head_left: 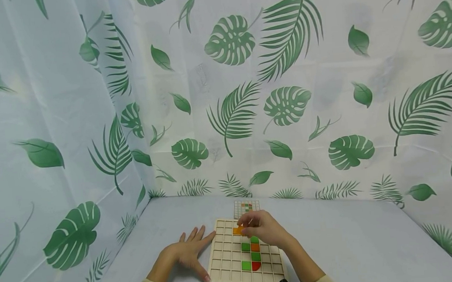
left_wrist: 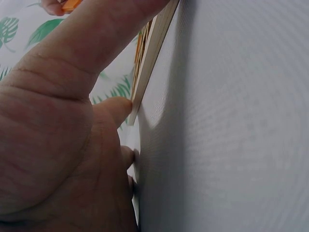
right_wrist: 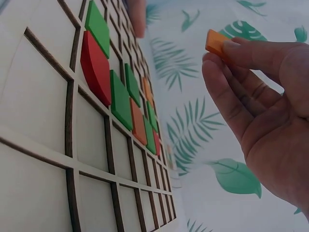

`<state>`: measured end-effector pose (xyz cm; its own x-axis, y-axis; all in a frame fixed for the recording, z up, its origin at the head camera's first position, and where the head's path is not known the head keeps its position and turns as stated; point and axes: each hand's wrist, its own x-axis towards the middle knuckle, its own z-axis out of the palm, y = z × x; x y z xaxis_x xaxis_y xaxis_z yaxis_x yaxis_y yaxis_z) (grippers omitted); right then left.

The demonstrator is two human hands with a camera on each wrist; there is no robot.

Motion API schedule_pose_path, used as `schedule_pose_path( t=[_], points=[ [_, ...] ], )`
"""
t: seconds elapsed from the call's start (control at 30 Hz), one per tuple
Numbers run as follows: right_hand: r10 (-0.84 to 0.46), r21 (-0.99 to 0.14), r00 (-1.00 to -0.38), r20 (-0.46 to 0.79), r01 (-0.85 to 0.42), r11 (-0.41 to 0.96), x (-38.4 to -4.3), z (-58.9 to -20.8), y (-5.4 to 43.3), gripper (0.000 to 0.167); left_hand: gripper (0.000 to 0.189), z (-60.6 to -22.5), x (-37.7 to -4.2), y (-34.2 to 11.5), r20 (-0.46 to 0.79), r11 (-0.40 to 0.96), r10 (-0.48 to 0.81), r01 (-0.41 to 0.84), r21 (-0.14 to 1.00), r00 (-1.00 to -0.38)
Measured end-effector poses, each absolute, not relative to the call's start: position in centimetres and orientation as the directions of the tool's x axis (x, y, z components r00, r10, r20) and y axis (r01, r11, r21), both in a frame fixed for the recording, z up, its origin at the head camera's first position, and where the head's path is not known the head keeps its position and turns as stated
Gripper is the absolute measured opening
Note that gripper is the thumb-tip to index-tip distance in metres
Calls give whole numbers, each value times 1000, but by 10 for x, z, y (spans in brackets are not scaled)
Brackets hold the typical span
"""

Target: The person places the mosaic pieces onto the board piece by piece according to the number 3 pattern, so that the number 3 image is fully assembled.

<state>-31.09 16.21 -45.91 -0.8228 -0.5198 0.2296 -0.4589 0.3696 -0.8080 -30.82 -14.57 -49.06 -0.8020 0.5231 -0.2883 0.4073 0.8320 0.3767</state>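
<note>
A square wooden grid board [head_left: 226,259] lies on the table. My left hand [head_left: 188,253] rests at its left side, fingers spread, with the thumb at the near corner and the index fingertip at the edge farther up. Above the board my right hand [head_left: 265,228] pinches an orange tile [right_wrist: 215,42] between thumb and fingers. Another orange tile [head_left: 236,231] sits in an upper cell, partly overlapped by that hand in the head view. Several green tiles [head_left: 245,246], an orange-red tile [head_left: 255,247] and a red tile with a rounded side [head_left: 256,266] fill cells toward the board's middle.
Just beyond the board lies a small card [head_left: 238,209] printed with a grid and coloured squares. A pale cloth covers the table [head_left: 335,238]. Leaf-patterned curtains [head_left: 247,113] hang behind it and on the left.
</note>
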Motion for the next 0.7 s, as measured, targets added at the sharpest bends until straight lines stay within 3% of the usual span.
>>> schedule_pose_path(
  t=[0.7],
  points=[
    [-650,-810,-744,154,-472,349,-310,-467,156,18,132,-490,-307,-146,-275,823,536,421,382,-798]
  ],
)
